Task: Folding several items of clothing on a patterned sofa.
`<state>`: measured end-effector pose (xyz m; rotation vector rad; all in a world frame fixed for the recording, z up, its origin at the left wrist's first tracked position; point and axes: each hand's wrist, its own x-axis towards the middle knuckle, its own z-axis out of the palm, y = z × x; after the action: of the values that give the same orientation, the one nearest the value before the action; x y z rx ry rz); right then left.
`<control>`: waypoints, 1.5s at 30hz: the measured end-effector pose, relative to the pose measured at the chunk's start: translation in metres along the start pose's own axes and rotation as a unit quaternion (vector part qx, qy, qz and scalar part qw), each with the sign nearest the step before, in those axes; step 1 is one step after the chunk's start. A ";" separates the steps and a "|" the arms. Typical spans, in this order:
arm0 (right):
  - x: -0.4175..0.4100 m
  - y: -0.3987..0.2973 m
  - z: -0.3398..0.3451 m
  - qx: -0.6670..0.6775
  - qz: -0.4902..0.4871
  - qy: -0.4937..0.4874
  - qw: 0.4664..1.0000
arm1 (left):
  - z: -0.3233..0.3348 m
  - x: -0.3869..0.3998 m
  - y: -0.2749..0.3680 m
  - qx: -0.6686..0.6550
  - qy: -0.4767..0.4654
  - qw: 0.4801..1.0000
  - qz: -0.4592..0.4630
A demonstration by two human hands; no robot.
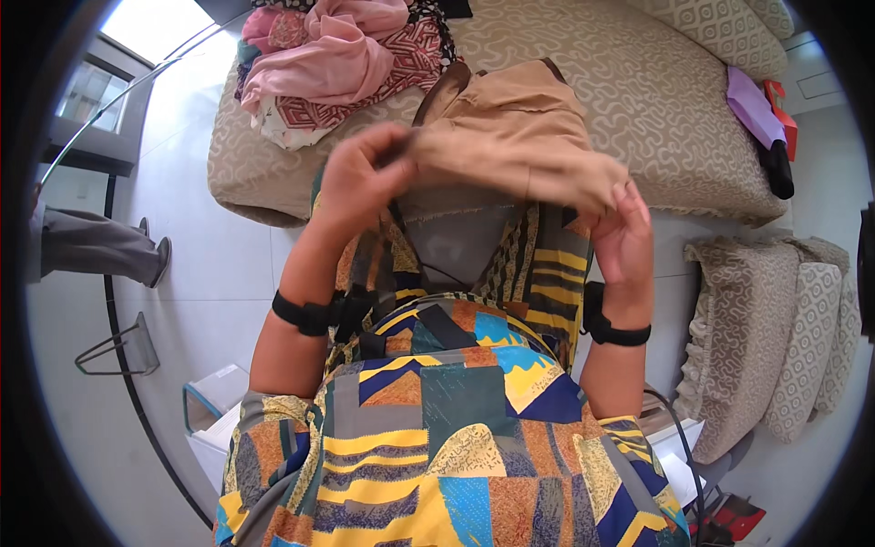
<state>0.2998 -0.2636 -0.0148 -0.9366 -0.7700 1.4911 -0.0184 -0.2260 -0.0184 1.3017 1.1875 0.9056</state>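
A tan cloth garment with dark brown trim (526,102) lies partly on the patterned sofa seat, its near part lifted and stretched between my hands. My left hand (366,171) grips the garment's left end and is blurred. At the other end, my right hand (625,215) pinches the cloth between thumb and fingers. The raised strip of fabric is also blurred. Just beyond my left hand sits a pile of clothes (328,68), with a pink cloth on top and red-and-white patterned fabric beneath it.
The sofa (656,116) has a beige swirl-patterned cover. A purple bag (755,106) lies at its right end. Cushions (803,349) rest on a covered seat at right. Another person's grey-trousered legs (96,243) are at left, near a metal-framed object (130,349) on the floor.
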 end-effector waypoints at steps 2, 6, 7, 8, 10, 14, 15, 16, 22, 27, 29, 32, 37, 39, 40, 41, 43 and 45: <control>0.018 0.006 0.002 0.124 -0.118 -0.053 0.984 | 0.012 0.019 0.008 -0.013 0.106 0.987 0.118; 0.033 0.023 0.017 -0.087 -0.157 -0.004 0.984 | 0.006 0.041 -0.010 0.116 0.255 0.909 0.307; 0.035 0.030 0.010 -0.088 -0.159 -0.004 0.983 | 0.003 0.039 -0.020 0.116 0.254 0.909 0.309; 0.036 0.037 0.003 -0.182 -0.147 -0.011 0.972 | -0.003 0.035 -0.032 0.218 0.240 0.900 0.292; 0.037 0.049 -0.003 -0.320 -0.131 -0.014 0.938 | -0.014 0.019 -0.058 0.365 0.225 0.870 0.244; 0.041 0.048 -0.002 -0.443 -0.135 -0.012 0.886 | -0.015 -0.007 -0.093 0.541 0.194 0.805 0.148; 0.045 0.045 0.002 -0.387 -0.128 -0.004 0.913 | -0.010 -0.008 -0.088 0.548 0.172 0.805 0.149; 0.049 0.040 0.007 -0.328 -0.120 0.003 0.937 | -0.005 -0.007 -0.084 0.554 0.150 0.805 0.150; 0.087 0.007 0.056 -0.391 -0.268 -0.048 0.879 | -0.002 -0.006 -0.078 0.584 0.156 0.787 0.126; 0.104 0.072 0.043 -0.785 -0.109 -0.191 0.579 | 0.001 -0.005 -0.085 0.572 0.159 0.790 0.152; 0.097 0.090 0.048 -0.840 -0.118 -0.163 0.505 | 0.000 -0.008 -0.086 0.575 0.157 0.791 0.136; 0.099 0.107 0.052 -0.880 -0.123 -0.119 0.442 | -0.002 -0.008 -0.084 0.572 0.159 0.792 0.141; 0.109 0.132 0.047 -0.873 -0.187 -0.055 0.447 | 0.001 -0.012 -0.081 0.572 0.154 0.793 0.144; 0.116 0.137 0.044 -0.864 -0.175 -0.054 0.469 | 0.006 -0.014 -0.072 0.568 0.153 0.794 0.154; 0.116 0.136 0.043 -0.854 -0.189 -0.044 0.482 | 0.012 -0.018 -0.061 0.568 0.152 0.794 0.154; 0.119 0.134 0.041 -0.855 -0.191 -0.035 0.480 | 0.017 -0.021 -0.055 0.568 0.150 0.795 0.154; 0.121 0.131 0.039 -0.839 -0.237 -0.019 0.489 | 0.019 -0.026 -0.054 0.562 0.146 0.795 0.174; 0.126 0.123 0.043 -0.831 -0.257 -0.003 0.493 | 0.015 -0.025 -0.056 0.544 0.142 0.805 0.188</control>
<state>0.2017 -0.1528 -0.1189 -1.7228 -2.3319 -0.3093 -0.0163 -0.2597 -0.0715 2.4535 1.8426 0.6785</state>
